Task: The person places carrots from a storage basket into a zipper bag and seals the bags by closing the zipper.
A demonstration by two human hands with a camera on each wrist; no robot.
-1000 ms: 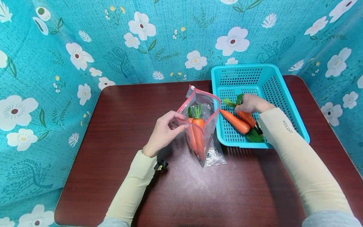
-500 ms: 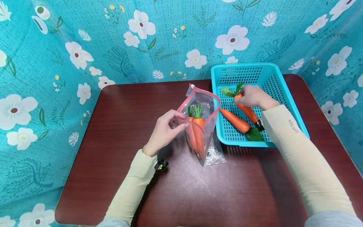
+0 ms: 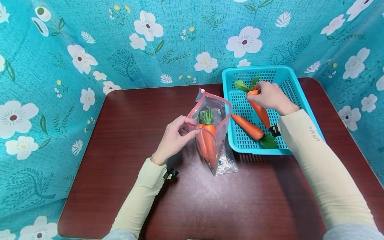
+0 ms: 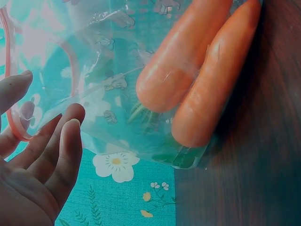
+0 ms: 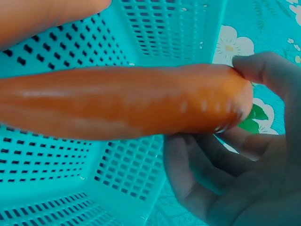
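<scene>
Head view: right grip (image 3: pixel 270 96) holds a carrot (image 3: pixel 260 111) over the basket (image 3: pixel 303 110); left grip (image 3: pixel 177 138) pinches the bag (image 3: pixel 220 133) rim

Four carrots (image 3: pixel 259 110) — one bag (image 3: pixel 216 133) — one basket (image 3: pixel 303 110).

You get bright, even light from above in the head view; soft shadows fall beside your sleeves on the glossy dark red-brown wooden table (image 3: pixel 126 140), which shows pale sheen. The wide lens bends the edges. Both wrist views are close and soft, and the clear red-rimmed plastic zip bag (image 4: pixel 117 80) glints.
</scene>
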